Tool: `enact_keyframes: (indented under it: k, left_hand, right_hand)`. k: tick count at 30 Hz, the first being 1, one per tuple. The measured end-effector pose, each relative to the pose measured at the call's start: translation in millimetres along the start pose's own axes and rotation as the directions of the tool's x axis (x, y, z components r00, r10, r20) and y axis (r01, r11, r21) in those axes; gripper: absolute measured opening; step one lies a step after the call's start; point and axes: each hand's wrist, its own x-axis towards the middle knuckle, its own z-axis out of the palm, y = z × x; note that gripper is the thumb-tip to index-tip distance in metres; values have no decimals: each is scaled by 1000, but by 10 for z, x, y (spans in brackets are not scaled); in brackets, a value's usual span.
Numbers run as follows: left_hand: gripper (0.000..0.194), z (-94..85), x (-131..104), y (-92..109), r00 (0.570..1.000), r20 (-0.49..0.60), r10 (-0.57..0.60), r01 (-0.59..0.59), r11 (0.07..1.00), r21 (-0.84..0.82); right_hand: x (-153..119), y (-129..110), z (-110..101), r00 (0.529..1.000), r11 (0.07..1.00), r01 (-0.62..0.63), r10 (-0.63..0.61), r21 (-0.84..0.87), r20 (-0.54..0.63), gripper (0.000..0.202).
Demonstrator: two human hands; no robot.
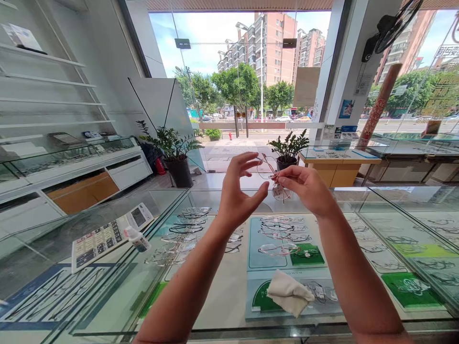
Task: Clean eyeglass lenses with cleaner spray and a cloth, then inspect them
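Observation:
A pair of thin-framed eyeglasses [281, 192] is raised above the glass counter, tilted so that one round lens hangs below the other. My right hand [300, 185] pinches the glasses near the middle of the frame. To their left, my left hand [244, 188] is held up with thumb and fingers spread apart, its fingertips close to the upper lens and holding nothing. Below the hands, rows of eyeglasses [283, 229] lie in the display. A crumpled cream cloth [289, 292] rests on the counter between my forearms.
On the counter's left lie a large calculator [111, 236] and a small white bottle [137, 240]. More glasses displays [412, 286] flank the right side. Beyond the counter stand two potted plants [179, 169] and glass doors [240, 95].

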Motion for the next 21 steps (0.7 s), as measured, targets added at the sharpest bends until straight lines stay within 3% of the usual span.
enact_keyframes:
  k: [2,3,5,6,8,11,15,19,21]
  left_hand:
    - [38,26,-15,67,980,-177,91,-66,987,143]
    - [24,44,-27,104,971,-212,109,-68,979,190]
    - [2,84,-55,161,991,-130,7,17,983,183]
    - [9,105,-69,173,994,-44,-100,105,984,144]
    - [20,142,-91,155,944,79,-319,316,947,55]
    - [32,180,-98,37,849,122,-513,524,847,-88]
    - [37,213,-86,-163,757,188,-625,653,723,-227]
    - [34,253,-108,-309,696,229,-680,718,657,-230]
    - [29,258,-128,-353,699,237,-675,713,682,-160]
  right_hand:
    - [3,20,-1,999,999,-8,6,-42,-43,18]
    - [2,31,6,998,996,-5,-1,-84,-65,18]
    - [-5,48,40,992,981,27,-50,-190,-119,17]
    - [-12,52,67,986,968,58,-94,-244,-140,16]
    - [-30,52,132,970,929,135,-196,-344,-147,12]
    - [-59,37,233,939,839,230,-325,-493,-115,8]
    - [-87,16,315,928,730,240,-366,-639,-69,14]
    - [-103,-20,275,976,718,144,-216,-681,-21,13]
    - [-109,-51,189,991,699,83,-135,-710,-17,12]
